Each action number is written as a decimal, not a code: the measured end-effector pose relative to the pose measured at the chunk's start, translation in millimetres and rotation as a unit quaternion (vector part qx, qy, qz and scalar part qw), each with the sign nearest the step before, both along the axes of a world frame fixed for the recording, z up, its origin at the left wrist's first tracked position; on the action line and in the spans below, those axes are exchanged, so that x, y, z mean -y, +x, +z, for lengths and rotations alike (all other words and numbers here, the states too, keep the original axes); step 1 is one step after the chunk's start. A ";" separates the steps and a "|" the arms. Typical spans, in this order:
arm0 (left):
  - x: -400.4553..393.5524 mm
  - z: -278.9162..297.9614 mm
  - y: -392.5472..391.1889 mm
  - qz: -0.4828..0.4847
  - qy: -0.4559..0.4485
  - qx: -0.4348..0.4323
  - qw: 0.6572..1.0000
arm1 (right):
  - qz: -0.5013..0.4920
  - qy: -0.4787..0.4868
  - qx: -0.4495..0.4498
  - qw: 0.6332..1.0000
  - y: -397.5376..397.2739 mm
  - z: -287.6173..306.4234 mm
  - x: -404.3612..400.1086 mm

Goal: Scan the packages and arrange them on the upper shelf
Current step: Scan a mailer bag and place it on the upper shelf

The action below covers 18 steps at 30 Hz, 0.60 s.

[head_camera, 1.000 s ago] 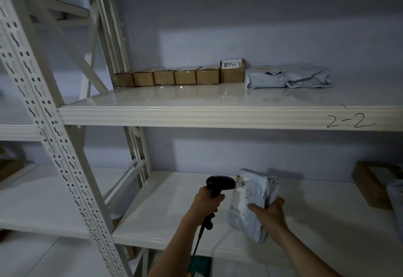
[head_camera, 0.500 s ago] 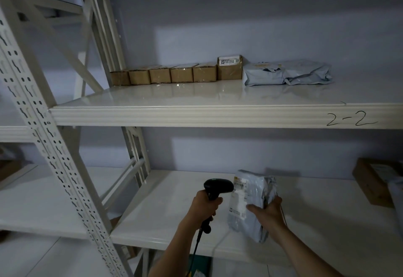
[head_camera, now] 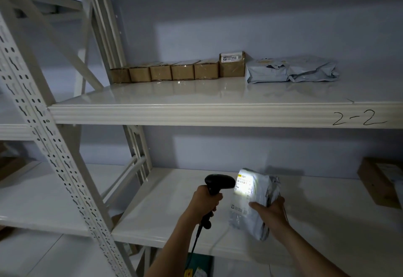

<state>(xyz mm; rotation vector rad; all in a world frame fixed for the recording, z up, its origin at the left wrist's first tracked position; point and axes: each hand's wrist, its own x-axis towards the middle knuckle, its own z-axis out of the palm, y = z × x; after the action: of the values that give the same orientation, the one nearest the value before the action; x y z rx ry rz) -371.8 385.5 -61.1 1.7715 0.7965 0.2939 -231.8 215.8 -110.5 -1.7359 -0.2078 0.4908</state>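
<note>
My left hand [head_camera: 206,199] grips the handle of a black barcode scanner [head_camera: 219,183], whose head points right. My right hand [head_camera: 271,212] holds a grey plastic mailer bag [head_camera: 254,202] upright over the lower shelf [head_camera: 165,218]. The scanner's white light falls on the bag's label [head_camera: 245,184]. On the upper shelf [head_camera: 196,113], marked "2-2", a row of several brown cardboard boxes [head_camera: 183,72] stands along the back wall. Two grey mailer bags [head_camera: 290,70] lie to the right of that row.
A perforated white rack upright [head_camera: 43,137] slants across the left. A brown box [head_camera: 379,182] sits on the lower shelf at the far right. The scanner's cable [head_camera: 194,244] hangs below the shelf edge. A green item [head_camera: 198,265] lies on the floor.
The scanner's light has come on and now lights the bag's label. Both hands have stayed almost in place.
</note>
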 end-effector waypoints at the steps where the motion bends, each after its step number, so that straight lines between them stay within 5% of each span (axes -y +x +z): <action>1: 1.0 -0.2 0.6 0.000 0.001 -0.002 1.000 | -0.001 0.002 -0.004 1.000 1.0 -0.2 -0.3; 18: -0.5 3.9 -0.7 0.018 0.035 -0.034 0.999 | 0.009 0.005 -0.026 1.000 9.4 -13.5 1.4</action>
<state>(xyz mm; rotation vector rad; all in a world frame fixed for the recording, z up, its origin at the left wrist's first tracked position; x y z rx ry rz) -372.4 386.0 -57.2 1.8432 0.8772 0.2902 -222.5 214.4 -124.0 -1.7115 -0.1891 0.5459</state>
